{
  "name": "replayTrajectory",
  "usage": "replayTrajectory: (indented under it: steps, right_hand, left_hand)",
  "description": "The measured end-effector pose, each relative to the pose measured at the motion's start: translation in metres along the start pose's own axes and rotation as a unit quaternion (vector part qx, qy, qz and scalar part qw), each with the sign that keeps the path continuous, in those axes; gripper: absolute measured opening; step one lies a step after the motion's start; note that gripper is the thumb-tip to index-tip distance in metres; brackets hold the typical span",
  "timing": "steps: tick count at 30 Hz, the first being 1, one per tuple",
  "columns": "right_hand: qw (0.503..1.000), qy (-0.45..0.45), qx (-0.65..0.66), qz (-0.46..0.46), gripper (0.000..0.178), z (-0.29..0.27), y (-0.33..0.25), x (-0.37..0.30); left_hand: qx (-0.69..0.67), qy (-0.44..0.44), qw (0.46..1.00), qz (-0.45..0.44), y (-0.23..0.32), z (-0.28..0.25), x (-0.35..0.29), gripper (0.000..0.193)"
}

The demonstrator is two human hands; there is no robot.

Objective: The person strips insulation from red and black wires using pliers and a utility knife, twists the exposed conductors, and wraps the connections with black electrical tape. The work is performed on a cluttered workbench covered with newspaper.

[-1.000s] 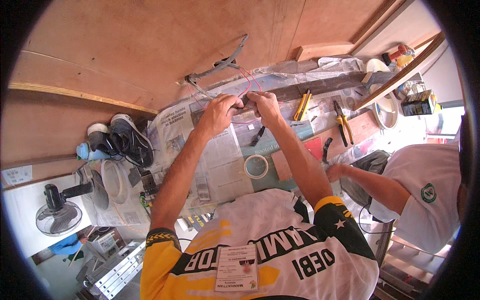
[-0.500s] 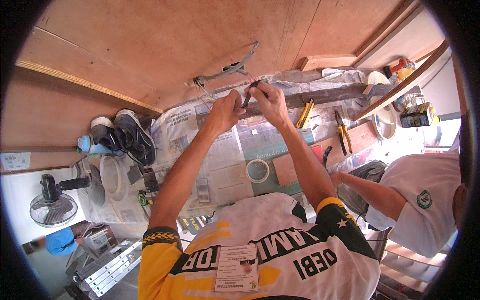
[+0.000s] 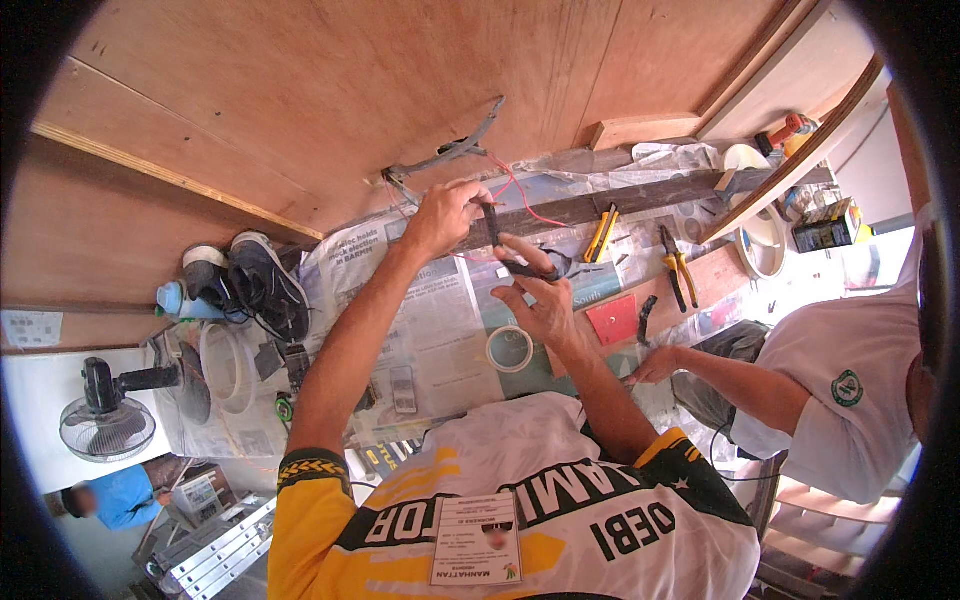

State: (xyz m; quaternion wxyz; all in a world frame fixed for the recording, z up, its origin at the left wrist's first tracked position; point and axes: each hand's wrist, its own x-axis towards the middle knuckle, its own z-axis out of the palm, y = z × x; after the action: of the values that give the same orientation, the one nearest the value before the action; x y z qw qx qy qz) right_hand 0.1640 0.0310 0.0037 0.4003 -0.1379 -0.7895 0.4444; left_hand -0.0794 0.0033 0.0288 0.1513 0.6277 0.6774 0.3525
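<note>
My left hand (image 3: 448, 217) is closed in a pinch near the wires under the wooden panel. A short black strip (image 3: 491, 226) hangs from its fingertips, with a thin wire end beside it; I cannot make out what the strip is. Below and to the right, my right hand (image 3: 540, 305) has its fingers around a dark pliers-like tool (image 3: 562, 266), its narrow tip pointing right. Thin red wires (image 3: 528, 207) come from a grey conduit (image 3: 468, 143) on the panel and trail right, past my left hand.
Newspaper (image 3: 440, 330) covers the work surface. To the right lie a yellow cutter knife (image 3: 601, 234), yellow-handled pliers (image 3: 678, 268), a red square (image 3: 613, 320) and a tape roll (image 3: 510, 350). Shoes (image 3: 262, 285) and a fan (image 3: 108, 412) stand left. A co-worker's hand (image 3: 655, 365) reaches in.
My hands have moved apart: the right came down toward me and now shows a dark tool, while the left shifted slightly. Red wires hang loose to the right. The co-worker's hand moved left.
</note>
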Motion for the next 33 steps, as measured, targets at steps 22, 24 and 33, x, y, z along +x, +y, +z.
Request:
replayTrajectory:
  steps: [22,24,33]
  right_hand:
    - [0.561,0.029,0.562,0.607,0.049,0.020,0.041,0.052]
    - [0.539,0.026,0.570,0.619,0.044,0.024,0.053,0.055]
    - [0.677,0.109,0.433,0.585,0.017,0.045,0.082,0.056]
  left_hand:
    - [0.101,0.018,0.993,0.067,-0.013,0.019,-0.013,0.013]
    - [0.098,0.017,0.992,0.078,-0.018,0.020,-0.017,0.012]
    - [0.129,-0.024,0.987,0.090,-0.020,0.016,-0.029,0.014]
